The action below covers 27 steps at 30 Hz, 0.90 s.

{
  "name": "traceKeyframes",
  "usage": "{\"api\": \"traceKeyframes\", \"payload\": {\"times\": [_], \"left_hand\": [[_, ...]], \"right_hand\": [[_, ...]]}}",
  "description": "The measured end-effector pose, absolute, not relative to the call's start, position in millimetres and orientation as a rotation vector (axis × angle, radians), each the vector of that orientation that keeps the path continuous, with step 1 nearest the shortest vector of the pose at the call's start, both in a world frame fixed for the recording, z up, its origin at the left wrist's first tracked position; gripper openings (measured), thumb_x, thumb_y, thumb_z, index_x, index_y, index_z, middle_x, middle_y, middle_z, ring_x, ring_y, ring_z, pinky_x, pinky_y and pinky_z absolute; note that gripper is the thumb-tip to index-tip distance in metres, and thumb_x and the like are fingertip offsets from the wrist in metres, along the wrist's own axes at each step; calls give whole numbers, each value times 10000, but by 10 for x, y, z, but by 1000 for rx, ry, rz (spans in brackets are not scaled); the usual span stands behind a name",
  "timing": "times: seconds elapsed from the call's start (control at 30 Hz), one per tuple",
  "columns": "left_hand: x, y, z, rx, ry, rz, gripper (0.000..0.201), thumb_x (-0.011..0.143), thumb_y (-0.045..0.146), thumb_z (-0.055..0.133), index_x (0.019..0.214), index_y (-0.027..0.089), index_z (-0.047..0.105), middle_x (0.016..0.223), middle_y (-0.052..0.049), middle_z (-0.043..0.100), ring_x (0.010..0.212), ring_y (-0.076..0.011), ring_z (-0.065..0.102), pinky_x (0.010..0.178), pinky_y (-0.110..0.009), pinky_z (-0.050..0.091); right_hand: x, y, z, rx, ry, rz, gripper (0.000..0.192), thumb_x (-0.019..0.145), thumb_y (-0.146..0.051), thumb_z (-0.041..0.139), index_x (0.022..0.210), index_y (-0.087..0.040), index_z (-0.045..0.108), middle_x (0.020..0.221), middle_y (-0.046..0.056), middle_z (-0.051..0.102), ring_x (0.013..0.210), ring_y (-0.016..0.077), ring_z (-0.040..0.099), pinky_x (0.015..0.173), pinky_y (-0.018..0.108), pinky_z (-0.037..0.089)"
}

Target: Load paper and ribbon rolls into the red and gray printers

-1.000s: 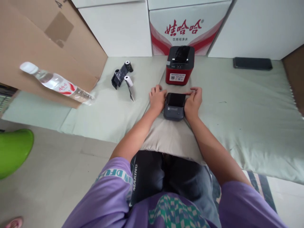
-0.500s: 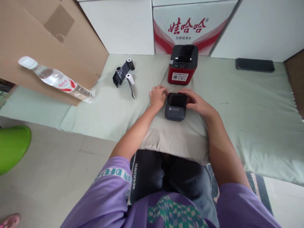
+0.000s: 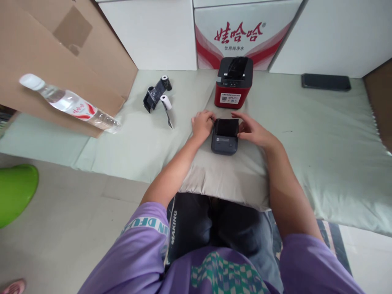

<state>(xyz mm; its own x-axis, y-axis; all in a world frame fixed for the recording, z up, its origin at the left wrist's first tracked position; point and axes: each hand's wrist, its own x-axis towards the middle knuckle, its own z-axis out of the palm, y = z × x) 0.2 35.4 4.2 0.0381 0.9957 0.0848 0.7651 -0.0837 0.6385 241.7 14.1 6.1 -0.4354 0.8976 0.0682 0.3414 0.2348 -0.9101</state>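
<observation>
In the head view, a small dark printer (image 3: 224,145) lies flat near the middle of the near edge of the worktop (image 3: 318,163), probably set there so both hands reach it easily. The left hand (image 3: 202,125) rests its bent fingers against the printer's left side, seemingly to steady it; how firmly they press cannot be told. The right hand (image 3: 252,131) has its fingers parted at the far right corner, beside a black panel (image 3: 227,127), and whether they pinch it is unclear. A red-and-black printer (image 3: 233,83) and paper rolls (image 3: 165,102) sit back towards the far edge, likely out of the way. Against the frame from one second ago, the right hand comes in more from the right, its index finger reaching beyond the far corner, while the left hand and small dark printer keep their places.
</observation>
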Motion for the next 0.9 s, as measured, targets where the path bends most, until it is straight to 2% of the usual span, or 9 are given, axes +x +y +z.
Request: {"api": "traceKeyframes", "payload": {"times": [0.1,0.27,0.4,0.43,0.5,0.6,0.7,0.8,0.9], "left_hand": [[5,347,62,1906,1782,731,380,990,78,428,913,255,756,1255,-52,816,1298,-311,649,1094,-494,426],[1,335,64,1920,1785,723,377,991,80,434,926,259,759,1245,-48,816,1288,-299,657,1084,-472,432],[-3,330,68,1923,1785,708,380,1013,98,437,958,269,772,1264,-48,810,1298,-300,655,1096,-475,432],[-3,328,71,1925,1784,705,381,1014,98,435,960,268,772,1267,-49,809,1300,-301,654,1099,-478,431],[-2,323,77,1929,1779,709,384,1011,89,428,961,261,767,1269,-51,808,1304,-302,652,1104,-483,429],[0,321,80,1917,1782,721,381,1000,70,420,933,255,746,1256,-51,812,1305,-302,651,1105,-489,430],[-2,324,69,1911,1762,753,365,991,62,429,898,253,726,1238,-56,815,1299,-309,655,1101,-498,433],[-7,329,48,1905,1743,778,354,985,63,438,882,252,719,1214,-63,817,1282,-320,664,1099,-508,436],[-10,336,33,1913,1747,796,343,995,87,448,881,256,723,1193,-66,816,1273,-322,667,1095,-500,442]], "right_hand": [[2456,159,70,-1140,-1924,1213,962,748,-519,840,1644,-343,540,1564,111,635,884,237,673,836,467,624],[2407,113,139,-1200,-1996,1246,935,785,-563,861,1627,-300,552,1245,95,741,884,267,669,838,484,626],[2366,100,119,-1176,-1880,1232,991,753,-712,887,1602,-324,555,1384,106,729,876,252,689,808,473,636],[2363,110,95,-1183,-1816,1217,1018,747,-769,871,1603,-322,548,1374,112,737,882,258,703,794,471,640],[2372,147,37,-1260,-1665,1126,1005,790,-880,767,1583,-299,557,1223,124,779,873,277,722,752,469,636],[2411,204,-25,-1407,-1499,871,843,888,-932,598,1413,-276,669,990,119,769,840,290,713,732,484,624],[2420,210,-11,-1414,-1530,696,669,900,-891,627,1114,-272,764,891,105,720,847,292,688,799,517,626],[2363,163,46,-1340,-1652,680,564,888,-828,693,955,-275,783,978,104,712,865,274,668,811,504,623],[2304,121,67,-1254,-1803,762,515,842,-777,766,964,-279,806,1248,116,695,984,280,679,810,474,627]]}}
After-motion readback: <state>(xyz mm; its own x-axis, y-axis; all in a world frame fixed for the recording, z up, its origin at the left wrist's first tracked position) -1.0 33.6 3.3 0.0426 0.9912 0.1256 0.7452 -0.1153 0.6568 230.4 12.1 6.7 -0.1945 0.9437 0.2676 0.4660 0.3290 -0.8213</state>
